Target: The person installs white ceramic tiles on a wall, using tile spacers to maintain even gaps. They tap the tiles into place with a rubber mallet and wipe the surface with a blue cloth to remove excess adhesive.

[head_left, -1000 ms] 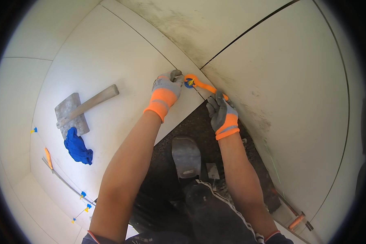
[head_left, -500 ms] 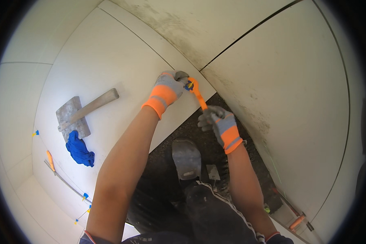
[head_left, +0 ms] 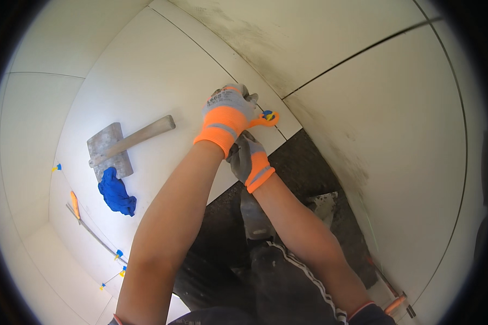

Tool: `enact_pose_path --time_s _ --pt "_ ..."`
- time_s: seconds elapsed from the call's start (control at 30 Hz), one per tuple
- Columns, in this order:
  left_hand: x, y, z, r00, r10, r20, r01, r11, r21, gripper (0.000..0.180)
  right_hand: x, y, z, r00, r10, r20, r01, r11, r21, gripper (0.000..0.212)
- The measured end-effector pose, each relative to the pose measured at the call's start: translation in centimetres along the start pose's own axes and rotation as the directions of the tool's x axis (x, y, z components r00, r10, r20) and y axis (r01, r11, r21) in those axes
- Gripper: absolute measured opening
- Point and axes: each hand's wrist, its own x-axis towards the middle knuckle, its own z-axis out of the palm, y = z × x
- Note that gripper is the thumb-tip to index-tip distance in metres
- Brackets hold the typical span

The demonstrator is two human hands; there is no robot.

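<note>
In the head view, an orange wrench [head_left: 266, 120] has its ring end around a blue and yellow tile-leveling clip [head_left: 268, 115] at the seam between large pale floor tiles. My right hand [head_left: 248, 160], in a grey and orange glove, is closed at the wrench's handle, which runs behind my left wrist. My left hand [head_left: 229, 111], gloved alike, rests over the tile just left of the clip with its fingers curled; what they hold, if anything, is hidden.
A mallet [head_left: 141, 140] with a wooden handle and a blue cloth [head_left: 115, 192] lie on the tile to the left. Dark bare ground [head_left: 298, 162] borders the tile's near edge, with a trowel [head_left: 326, 206] on it. A tiled wall [head_left: 396, 119] rises at right. More clips [head_left: 118, 254] line the left seam.
The wrench has swung so its handle now points left instead of toward me. My right hand moved left and up, behind my left wrist. The view shifted slightly.
</note>
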Motion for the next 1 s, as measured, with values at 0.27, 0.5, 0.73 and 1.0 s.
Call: enact_pose_path --time_s 0.27,0.5,0.73,1.0 --pt "0.0 0.8 0.7 0.992 0.079 0.103 -0.09 0.99 0.107 0.035 2.6 4.8 -2.1 0.958 -0.019 0.286 0.124 0.927 -0.353 0.03" --pt "0.4 1.4 1.5 0.993 0.087 0.077 -0.097 0.985 0.141 0.04 2.8 0.2 -0.3 0.902 0.228 0.366 -0.432 0.475 0.767 0.037" --pt "-1.0 2.8 4.3 0.934 0.293 0.204 -0.357 0.764 0.538 0.025 2.9 -4.6 1.4 0.861 0.503 0.079 -0.407 0.586 0.7 0.044" --pt "-0.8 3.9 4.3 0.914 0.289 0.284 -0.402 0.737 0.544 0.019 5.0 -1.5 1.6 0.905 0.425 0.014 -0.385 0.805 0.452 0.049"
